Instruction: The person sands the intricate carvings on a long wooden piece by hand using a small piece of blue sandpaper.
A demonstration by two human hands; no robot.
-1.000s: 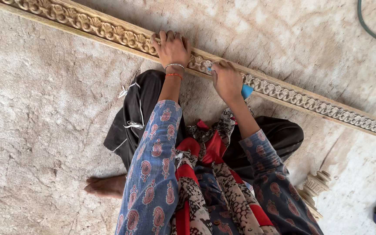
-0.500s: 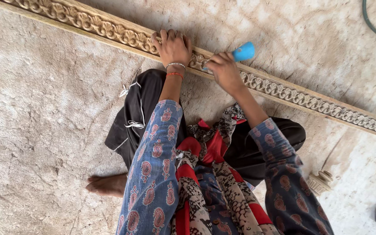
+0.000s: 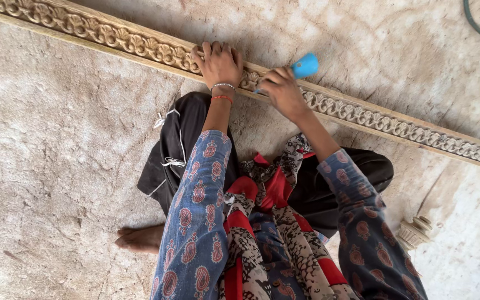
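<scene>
The left hand (image 3: 218,64) is being pressed flat on the carved wooden moulding (image 3: 362,114), lying lengthwise across the floor, while a blue-handled tool (image 3: 301,68) is being gripped against it by the right hand (image 3: 283,91).

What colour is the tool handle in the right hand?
Bright blue handle, gripped by the right hand; head view.

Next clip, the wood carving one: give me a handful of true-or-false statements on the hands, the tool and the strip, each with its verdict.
1. The left hand lies flat on the carved wooden strip. True.
2. The right hand holds a red-handled tool. False: the handle of the tool is blue.
3. The strip lies on a workbench. False: it lies on the rough floor.
4. A bare foot shows near the lower left. True.
5. Both hands grip the tool. False: only the right hand does.
</scene>
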